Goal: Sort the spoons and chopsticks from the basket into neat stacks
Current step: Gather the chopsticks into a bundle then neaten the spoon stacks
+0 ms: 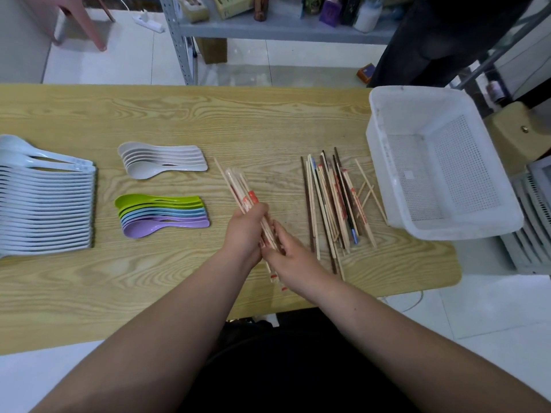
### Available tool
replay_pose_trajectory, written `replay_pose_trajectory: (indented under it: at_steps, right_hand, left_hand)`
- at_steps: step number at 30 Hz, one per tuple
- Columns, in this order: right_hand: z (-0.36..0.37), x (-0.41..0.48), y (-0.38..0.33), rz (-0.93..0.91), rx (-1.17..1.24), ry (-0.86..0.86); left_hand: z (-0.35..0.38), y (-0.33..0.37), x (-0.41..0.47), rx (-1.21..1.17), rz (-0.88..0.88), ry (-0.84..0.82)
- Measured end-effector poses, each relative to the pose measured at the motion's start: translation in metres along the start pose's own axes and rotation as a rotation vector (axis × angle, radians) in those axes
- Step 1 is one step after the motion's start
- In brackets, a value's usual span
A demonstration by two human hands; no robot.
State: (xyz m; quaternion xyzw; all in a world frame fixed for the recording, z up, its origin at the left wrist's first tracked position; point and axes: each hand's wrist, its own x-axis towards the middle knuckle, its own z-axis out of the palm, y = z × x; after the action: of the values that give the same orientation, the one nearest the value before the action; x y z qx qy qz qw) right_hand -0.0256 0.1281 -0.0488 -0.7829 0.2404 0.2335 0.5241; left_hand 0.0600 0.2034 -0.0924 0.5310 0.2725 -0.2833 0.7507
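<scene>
My left hand point(244, 234) grips a bundle of wrapped chopsticks point(241, 189) at the table's middle, their far ends pointing up and left. My right hand point(290, 253) holds the same bundle lower down, its fingers curled round the near ends. A loose pile of mixed chopsticks point(334, 204), pale and dark, lies to the right. Stacked spoons lie at the left: a long row of white spoons point(44, 204), a small stack of beige spoons point(162, 160) and a stack of coloured spoons point(162, 214). The white basket point(384, 162) sits at the right edge, with nothing visible inside.
The wooden table point(89, 293) ends just right of the basket. Behind it stand a metal shelf point(268, 28) with bottles and packets, and a person in dark clothes point(441, 40). A grey crate point(530, 219) sits on the floor at the right.
</scene>
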Motion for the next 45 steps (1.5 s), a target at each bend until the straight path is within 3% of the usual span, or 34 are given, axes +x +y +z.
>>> replay_pose_trajectory:
  at_steps: [3,7,9,14,20,24,30,33,39,41,45]
  right_hand:
    - [-0.017,0.000,0.005,-0.022,0.085,0.006]
    - [-0.074,0.027,0.036,0.015,-0.163,0.395]
    - [-0.101,0.046,0.057,0.076,-0.288,0.505]
    - [-0.132,0.078,0.079,0.206,-0.544,0.455]
    - [-0.142,0.091,0.085,0.161,-0.533,0.405]
    - [-0.152,0.089,0.084,0.180,-0.431,0.386]
    - [-0.145,0.073,0.076,0.096,-0.039,0.321]
    - [-0.124,0.062,0.064,0.040,0.012,0.171]
    - [-0.094,0.058,0.058,0.021,0.080,0.104]
    - [-0.103,0.060,0.062,-0.007,-0.004,0.175]
    - [-0.134,0.064,0.088,0.053,-0.428,0.530]
  left_hand:
    - [0.007,0.000,0.000,0.021,-0.024,-0.043]
    - [0.005,-0.003,0.010,0.126,-0.003,-0.085]
    - [0.002,-0.007,0.016,0.190,-0.013,-0.090]
    - [0.007,-0.022,0.024,0.268,-0.018,-0.069]
    - [0.018,-0.037,0.030,0.323,-0.017,-0.047]
    - [0.029,-0.046,0.032,0.337,-0.037,-0.026]
    - [0.043,-0.056,0.036,0.323,-0.023,-0.055]
    - [0.050,-0.056,0.036,0.297,0.002,-0.075]
    - [0.052,-0.056,0.036,0.304,0.022,-0.137]
    - [0.047,-0.056,0.038,0.338,0.020,-0.068]
    - [0.035,-0.057,0.044,0.362,0.021,-0.007]
